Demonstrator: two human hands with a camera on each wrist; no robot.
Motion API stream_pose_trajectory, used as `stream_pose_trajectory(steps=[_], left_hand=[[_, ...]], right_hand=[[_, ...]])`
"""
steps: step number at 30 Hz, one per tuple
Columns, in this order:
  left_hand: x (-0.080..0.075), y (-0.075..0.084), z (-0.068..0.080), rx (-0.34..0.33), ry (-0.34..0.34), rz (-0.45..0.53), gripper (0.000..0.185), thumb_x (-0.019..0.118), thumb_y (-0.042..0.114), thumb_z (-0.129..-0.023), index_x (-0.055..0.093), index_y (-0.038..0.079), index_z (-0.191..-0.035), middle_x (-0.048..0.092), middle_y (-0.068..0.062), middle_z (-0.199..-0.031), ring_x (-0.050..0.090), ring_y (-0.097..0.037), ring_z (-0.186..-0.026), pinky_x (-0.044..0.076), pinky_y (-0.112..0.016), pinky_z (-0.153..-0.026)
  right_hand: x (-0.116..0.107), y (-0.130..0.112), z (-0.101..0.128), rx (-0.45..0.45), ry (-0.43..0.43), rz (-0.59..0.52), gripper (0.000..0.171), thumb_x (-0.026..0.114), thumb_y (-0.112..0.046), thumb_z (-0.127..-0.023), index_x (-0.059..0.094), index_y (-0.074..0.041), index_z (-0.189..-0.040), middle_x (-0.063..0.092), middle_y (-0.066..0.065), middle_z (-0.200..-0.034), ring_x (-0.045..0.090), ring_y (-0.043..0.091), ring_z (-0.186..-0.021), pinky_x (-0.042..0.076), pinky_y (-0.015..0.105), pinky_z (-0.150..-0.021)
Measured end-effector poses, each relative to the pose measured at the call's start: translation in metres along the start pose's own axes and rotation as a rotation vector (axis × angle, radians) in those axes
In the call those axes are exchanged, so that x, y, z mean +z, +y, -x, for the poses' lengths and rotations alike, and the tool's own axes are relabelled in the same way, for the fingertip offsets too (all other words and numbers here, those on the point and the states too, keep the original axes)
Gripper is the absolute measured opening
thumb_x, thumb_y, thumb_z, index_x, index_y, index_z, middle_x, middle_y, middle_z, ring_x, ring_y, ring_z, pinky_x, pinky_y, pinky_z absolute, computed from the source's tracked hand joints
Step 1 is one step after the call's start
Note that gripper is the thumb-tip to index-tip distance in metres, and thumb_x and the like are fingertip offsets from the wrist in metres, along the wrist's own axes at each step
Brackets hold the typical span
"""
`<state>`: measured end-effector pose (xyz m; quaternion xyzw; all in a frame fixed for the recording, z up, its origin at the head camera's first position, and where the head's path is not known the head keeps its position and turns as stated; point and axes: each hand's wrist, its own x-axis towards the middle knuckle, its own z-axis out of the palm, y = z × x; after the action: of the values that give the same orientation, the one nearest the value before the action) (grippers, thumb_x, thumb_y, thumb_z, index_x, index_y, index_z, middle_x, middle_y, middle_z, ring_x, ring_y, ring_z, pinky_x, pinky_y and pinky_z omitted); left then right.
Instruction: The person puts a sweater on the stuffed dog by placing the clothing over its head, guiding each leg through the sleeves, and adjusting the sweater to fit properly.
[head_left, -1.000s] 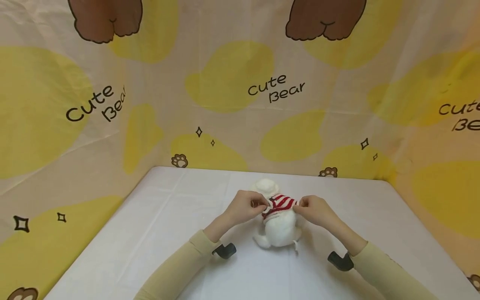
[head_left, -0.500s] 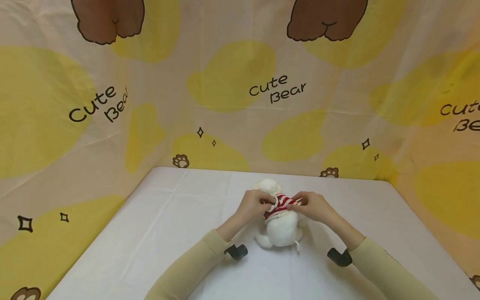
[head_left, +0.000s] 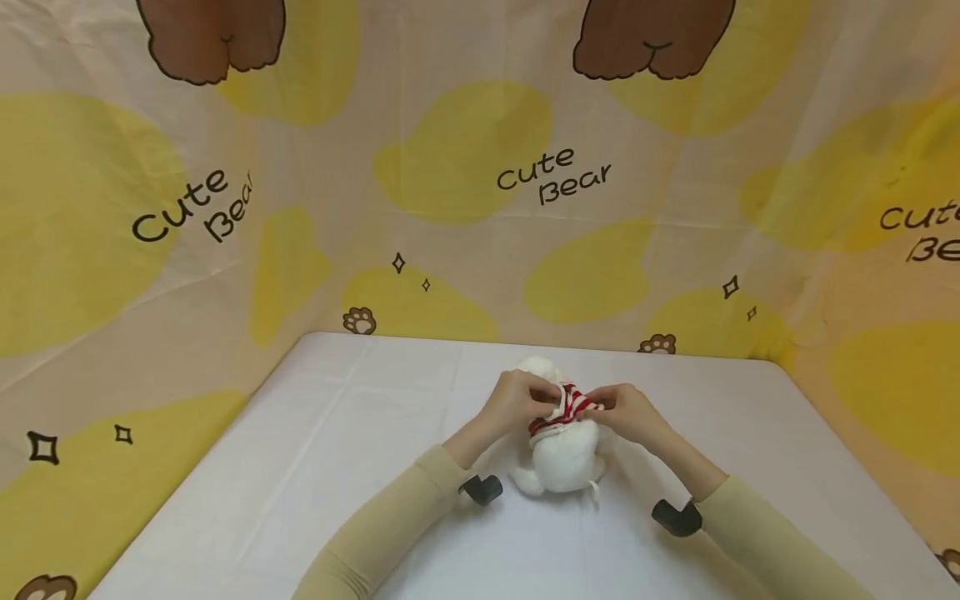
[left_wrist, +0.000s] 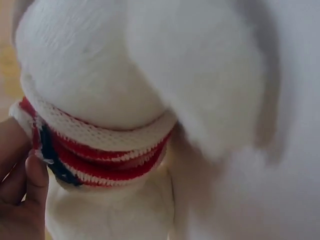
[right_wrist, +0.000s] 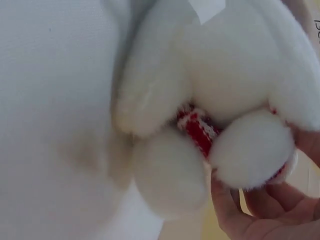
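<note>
A white plush toy (head_left: 566, 461) lies on the white table with its rounded rear toward me and its head at the far end. Round its body is a red-and-white striped knit sweater (head_left: 575, 403). My left hand (head_left: 517, 402) pinches the sweater's edge beside a dark blue patch (left_wrist: 55, 157), as the left wrist view shows. Across from it, my right hand (head_left: 628, 414) has its fingers round a white paw (right_wrist: 255, 149) at the sweater's sleeve. Both hands hide parts of the sweater, and the toy's face is out of sight.
The white-covered table (head_left: 337, 400) meets printed fabric walls (head_left: 465, 250) at the back and sides. Below each wrist sticks out a black mount, the left one (head_left: 482, 490) and the right one (head_left: 677, 518), both close above the table.
My left hand has moved right and slightly away, drawing the sweater's white-edged part inward over the toy's back. My right hand has shifted slightly left. The toy stays in nearly the same place.
</note>
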<state>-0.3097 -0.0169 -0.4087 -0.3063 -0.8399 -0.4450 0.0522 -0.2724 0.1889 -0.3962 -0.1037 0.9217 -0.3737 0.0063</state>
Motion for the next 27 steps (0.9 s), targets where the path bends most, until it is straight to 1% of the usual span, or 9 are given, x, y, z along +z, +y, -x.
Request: stream_pose_trajectory(steps=[4, 7, 9, 12, 13, 16, 21, 24, 27], left_hand=[[0.002, 0.004, -0.001, 0.014, -0.056, -0.070, 0.026, 0.073, -0.003, -0.069, 0.075, 0.006, -0.094, 0.069, -0.003, -0.076, 0.051, -0.001, -0.063, 0.044, -0.013, -0.057], [0.003, 0.009, -0.003, 0.010, -0.076, -0.118, 0.028, 0.072, -0.004, -0.070, 0.075, 0.007, -0.096, 0.065, 0.001, -0.073, 0.049, -0.001, -0.062, 0.042, -0.013, -0.055], [0.004, 0.011, -0.005, 0.016, -0.089, -0.146, 0.029, 0.071, -0.004, -0.069, 0.074, 0.007, -0.096, 0.063, 0.002, -0.071, 0.048, -0.002, -0.062, 0.041, -0.014, -0.054], [0.006, 0.012, -0.005, 0.068, -0.095, -0.219, 0.028, 0.071, -0.002, -0.068, 0.073, 0.009, -0.094, 0.059, 0.005, -0.069, 0.047, -0.004, -0.065, 0.039, -0.013, -0.055], [0.006, 0.012, -0.005, 0.103, -0.091, -0.260, 0.027, 0.071, -0.001, -0.068, 0.072, 0.010, -0.092, 0.058, 0.006, -0.068, 0.046, -0.004, -0.065, 0.038, -0.013, -0.055], [0.007, 0.012, -0.003, 0.162, -0.086, -0.330, 0.025, 0.073, 0.003, -0.068, 0.071, 0.011, -0.092, 0.057, 0.007, -0.069, 0.045, -0.005, -0.068, 0.037, -0.013, -0.057], [0.006, 0.011, -0.002, 0.152, -0.137, -0.335, 0.026, 0.075, 0.007, -0.071, 0.068, 0.011, -0.095, 0.056, 0.005, -0.072, 0.045, -0.007, -0.070, 0.036, -0.014, -0.057], [0.007, 0.010, -0.002, 0.158, -0.141, -0.353, 0.025, 0.077, 0.009, -0.071, 0.067, 0.012, -0.094, 0.054, 0.005, -0.072, 0.043, -0.007, -0.071, 0.035, -0.014, -0.058], [0.007, 0.010, -0.002, 0.176, -0.126, -0.367, 0.024, 0.077, 0.010, -0.070, 0.065, 0.014, -0.091, 0.053, 0.006, -0.073, 0.043, -0.006, -0.071, 0.034, -0.014, -0.059]], right_hand=[[0.006, -0.002, -0.001, 0.060, 0.036, -0.090, 0.030, 0.073, -0.020, -0.080, 0.070, 0.001, -0.102, 0.069, 0.012, -0.096, 0.055, 0.019, -0.085, 0.043, 0.026, -0.065], [0.008, -0.003, 0.000, 0.114, 0.035, -0.169, 0.032, 0.072, -0.019, -0.081, 0.068, 0.002, -0.105, 0.070, 0.014, -0.100, 0.058, 0.020, -0.092, 0.047, 0.026, -0.071], [0.008, -0.003, 0.000, 0.130, 0.032, -0.206, 0.034, 0.073, -0.019, -0.081, 0.067, 0.003, -0.106, 0.070, 0.013, -0.099, 0.059, 0.017, -0.089, 0.047, 0.026, -0.072], [0.007, -0.003, 0.002, 0.147, 0.011, -0.271, 0.035, 0.073, -0.019, -0.081, 0.065, 0.004, -0.107, 0.071, 0.011, -0.096, 0.059, 0.012, -0.085, 0.048, 0.025, -0.072], [0.006, -0.002, 0.002, 0.147, 0.003, -0.287, 0.035, 0.073, -0.018, -0.081, 0.065, 0.004, -0.107, 0.072, 0.010, -0.093, 0.058, 0.010, -0.084, 0.048, 0.024, -0.071], [0.005, -0.001, 0.002, 0.133, -0.022, -0.326, 0.033, 0.072, -0.017, -0.082, 0.063, 0.004, -0.105, 0.071, 0.004, -0.087, 0.057, 0.008, -0.081, 0.048, 0.024, -0.071], [0.006, 0.004, 0.001, 0.091, -0.060, -0.339, 0.029, 0.072, -0.017, -0.083, 0.060, 0.002, -0.102, 0.071, 0.001, -0.083, 0.059, 0.009, -0.082, 0.047, 0.024, -0.075], [0.006, 0.007, 0.000, 0.048, -0.073, -0.316, 0.028, 0.072, -0.019, -0.083, 0.059, 0.000, -0.100, 0.071, 0.004, -0.085, 0.060, 0.011, -0.083, 0.048, 0.025, -0.075], [0.004, 0.009, 0.001, -0.015, -0.073, -0.234, 0.024, 0.072, -0.020, -0.082, 0.062, -0.004, -0.098, 0.071, 0.006, -0.091, 0.063, 0.013, -0.087, 0.050, 0.028, -0.075]])
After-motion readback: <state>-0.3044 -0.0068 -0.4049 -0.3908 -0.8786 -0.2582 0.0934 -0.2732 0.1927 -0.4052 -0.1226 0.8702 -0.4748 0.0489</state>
